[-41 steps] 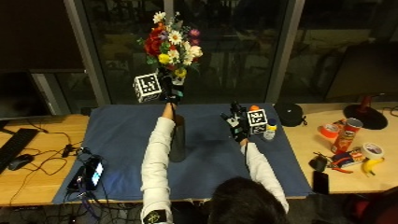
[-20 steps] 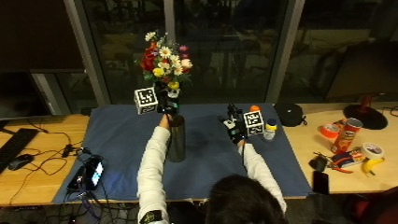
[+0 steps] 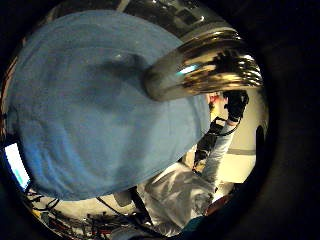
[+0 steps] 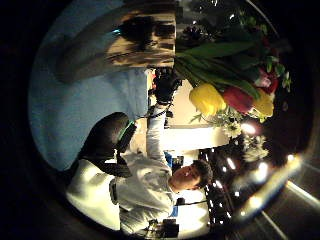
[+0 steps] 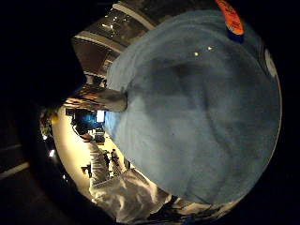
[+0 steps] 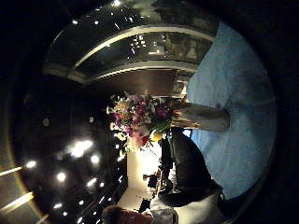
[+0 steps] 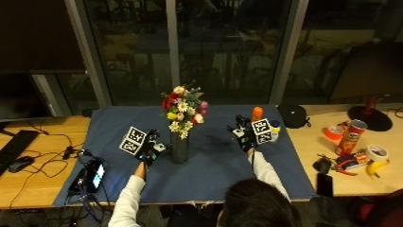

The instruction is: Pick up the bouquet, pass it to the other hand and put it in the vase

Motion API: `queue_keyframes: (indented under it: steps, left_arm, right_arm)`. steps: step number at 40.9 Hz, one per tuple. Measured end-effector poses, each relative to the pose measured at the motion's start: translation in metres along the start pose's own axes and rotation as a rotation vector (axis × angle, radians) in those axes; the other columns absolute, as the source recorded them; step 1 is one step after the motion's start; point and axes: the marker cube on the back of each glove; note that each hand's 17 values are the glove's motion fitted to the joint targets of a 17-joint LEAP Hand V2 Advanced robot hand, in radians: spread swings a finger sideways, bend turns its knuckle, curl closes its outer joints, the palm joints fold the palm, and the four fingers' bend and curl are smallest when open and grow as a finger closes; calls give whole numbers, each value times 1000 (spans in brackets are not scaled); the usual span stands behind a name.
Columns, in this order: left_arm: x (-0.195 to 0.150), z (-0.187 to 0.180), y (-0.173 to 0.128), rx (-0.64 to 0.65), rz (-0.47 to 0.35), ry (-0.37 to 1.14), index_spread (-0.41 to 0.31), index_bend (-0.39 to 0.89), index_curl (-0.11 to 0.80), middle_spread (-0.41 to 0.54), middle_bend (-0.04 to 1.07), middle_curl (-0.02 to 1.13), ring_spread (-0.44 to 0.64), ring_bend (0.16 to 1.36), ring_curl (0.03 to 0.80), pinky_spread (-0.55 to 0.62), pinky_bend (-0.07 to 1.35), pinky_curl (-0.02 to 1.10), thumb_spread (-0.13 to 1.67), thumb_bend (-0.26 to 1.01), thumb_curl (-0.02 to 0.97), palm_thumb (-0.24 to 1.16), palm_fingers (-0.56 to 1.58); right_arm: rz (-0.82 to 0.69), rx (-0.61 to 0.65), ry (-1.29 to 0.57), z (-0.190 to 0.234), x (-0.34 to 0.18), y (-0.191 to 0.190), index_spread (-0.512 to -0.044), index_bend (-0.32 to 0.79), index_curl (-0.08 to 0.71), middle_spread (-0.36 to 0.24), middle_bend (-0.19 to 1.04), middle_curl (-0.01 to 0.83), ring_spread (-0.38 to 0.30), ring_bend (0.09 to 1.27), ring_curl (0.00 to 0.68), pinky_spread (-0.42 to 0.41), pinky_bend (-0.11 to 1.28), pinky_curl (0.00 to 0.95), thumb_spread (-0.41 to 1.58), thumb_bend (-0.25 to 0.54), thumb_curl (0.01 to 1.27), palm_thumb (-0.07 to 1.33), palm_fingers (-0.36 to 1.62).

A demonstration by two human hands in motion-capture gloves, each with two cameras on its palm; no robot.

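On the blue cloth (image 7: 113, 142) at mid-table, the bouquet (image 7: 183, 111) now stands upright in the dark vase (image 7: 179, 147), stems inside the neck, blooms above the rim. One second earlier the left hand (image 7: 148, 150) held the flowers high over the vase; half a second earlier it was lowering them; now it has come away and sits just beside the vase's base, off the stems, though whether its fingers are spread or curled cannot be told. Right hand (image 7: 244, 135) hovers apart over the cloth, fingers loose and grasping nothing. Judged from this arrangement, placement is done and only withdrawal remains
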Motion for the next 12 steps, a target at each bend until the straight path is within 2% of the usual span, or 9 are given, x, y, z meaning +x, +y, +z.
queue_keyframes:
  steps: [8, 12]
  left_arm:
    - [-12, -11, 7, 21, -5, -6, 263, 37, 157, 456, 174, 298, 478, 567, 304, 481, 423, 317, 870, -31, 479, 549, -219]
    - [-17, -11, 8, 40, -5, 4, 269, 42, 131, 477, 174, 290, 508, 565, 298, 504, 418, 313, 883, -33, 457, 547, -215]
  right_arm:
    - [10, -37, -8, -2, 21, -3, -437, 141, 213, -113, 184, 330, -27, 442, 301, 214, 513, 341, 990, -22, 419, 588, 91]
    - [-59, 1, 41, -4, 34, -14, -434, 139, 215, -112, 184, 328, -27, 441, 301, 214, 511, 342, 989, -23, 423, 598, 92]
